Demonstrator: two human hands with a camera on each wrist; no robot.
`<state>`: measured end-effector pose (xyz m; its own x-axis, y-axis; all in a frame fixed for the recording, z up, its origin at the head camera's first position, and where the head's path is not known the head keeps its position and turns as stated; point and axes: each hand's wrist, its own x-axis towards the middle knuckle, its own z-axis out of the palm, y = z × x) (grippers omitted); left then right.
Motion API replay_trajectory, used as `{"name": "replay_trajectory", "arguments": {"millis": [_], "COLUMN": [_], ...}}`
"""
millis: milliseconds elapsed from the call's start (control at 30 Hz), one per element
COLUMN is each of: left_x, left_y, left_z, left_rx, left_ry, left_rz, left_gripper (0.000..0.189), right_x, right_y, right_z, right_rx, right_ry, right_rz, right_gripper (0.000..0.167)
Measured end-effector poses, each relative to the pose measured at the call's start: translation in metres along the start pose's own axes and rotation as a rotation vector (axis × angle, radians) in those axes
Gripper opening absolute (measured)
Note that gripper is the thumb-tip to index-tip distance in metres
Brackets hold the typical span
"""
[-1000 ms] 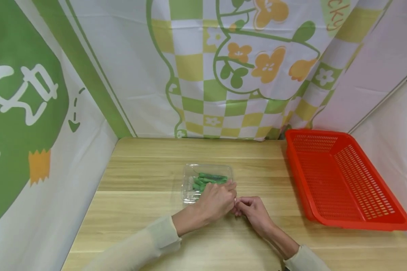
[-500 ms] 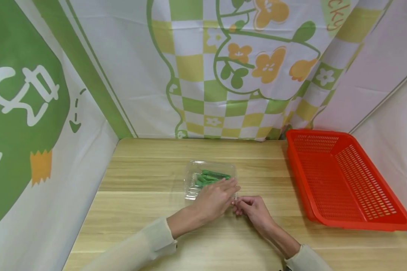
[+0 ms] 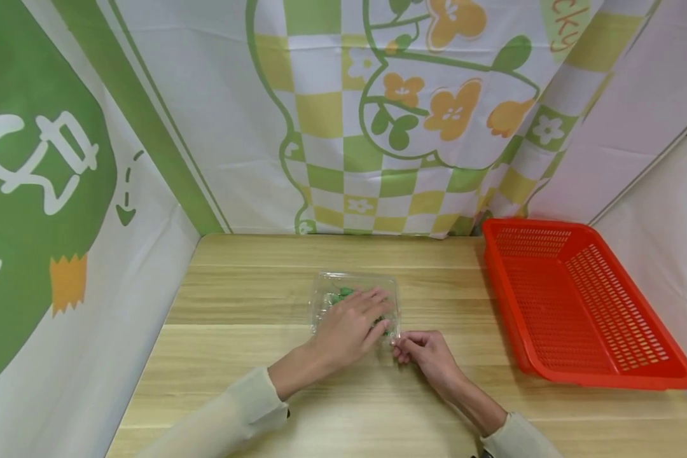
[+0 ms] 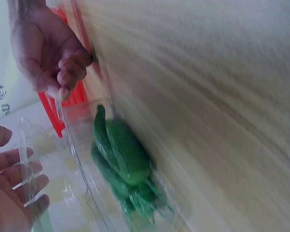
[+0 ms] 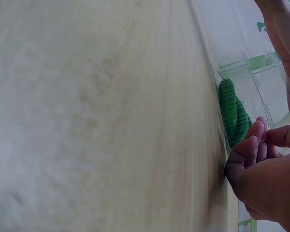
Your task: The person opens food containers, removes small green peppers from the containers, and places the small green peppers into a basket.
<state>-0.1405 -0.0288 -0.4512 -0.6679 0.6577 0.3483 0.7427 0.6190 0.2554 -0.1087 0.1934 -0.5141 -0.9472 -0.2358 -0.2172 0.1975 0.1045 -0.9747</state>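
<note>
A clear plastic clamshell box (image 3: 322, 294) stands near the middle of the table. Several green peppers (image 4: 128, 152) lie inside it, partly covered by my left hand in the head view. That left hand (image 3: 349, 324) is spread over the box, its fingers straight or slightly bent; in the left wrist view its fingers are against the raised clear lid (image 4: 26, 159). With thumb and fingertips, my right hand (image 3: 429, 356) pinches the near right corner of the box. In the right wrist view the right hand (image 5: 270, 169) grips the box's rim, close to the peppers (image 5: 234, 113).
A large red plastic basket (image 3: 578, 305) with perforated walls stands at the right side of the table. The wooden table (image 3: 235, 356) ends at a patterned cloth (image 3: 366, 159) behind, with more printed cloth at both sides.
My left hand has left the box's near right corner and moved leftward over the box, its fingers spreading. The box shifted slightly away and to the right. My right hand stays nearly still.
</note>
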Motion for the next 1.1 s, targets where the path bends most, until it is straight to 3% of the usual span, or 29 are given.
{"name": "replay_trajectory", "arguments": {"millis": [267,400,500,600,800,1100], "left_x": [-0.004,-0.007,-0.008,-0.009,-0.008,-0.005], "left_y": [-0.020,-0.032,-0.040,-0.048,-0.064,-0.087], "left_z": [-0.015,-0.022,-0.026,-0.029,-0.035,-0.036], "left_rx": [-0.001,0.009,-0.033,-0.132,-0.434,-0.706], "left_ry": [0.053,0.084,0.112,0.119,0.101,0.090], "left_rz": [-0.097,-0.114,-0.129,-0.195,-0.390,-0.460], "left_gripper": [0.040,0.037,0.036,0.037,0.043,0.049], "right_x": [0.000,0.000,-0.001,-0.001,-0.002,-0.001], "right_y": [-0.002,-0.003,-0.004,-0.005,-0.005,-0.004], "right_z": [0.002,0.002,0.003,0.003,0.002,0.001], "right_rx": [0.015,0.026,0.037,0.046,0.050,0.038], "right_ry": [0.033,0.041,0.045,0.046,0.041,0.040], "right_rz": [0.013,0.016,0.018,0.021,0.023,0.025], "right_gripper": [0.023,0.023,0.022,0.022,0.022,0.022]}}
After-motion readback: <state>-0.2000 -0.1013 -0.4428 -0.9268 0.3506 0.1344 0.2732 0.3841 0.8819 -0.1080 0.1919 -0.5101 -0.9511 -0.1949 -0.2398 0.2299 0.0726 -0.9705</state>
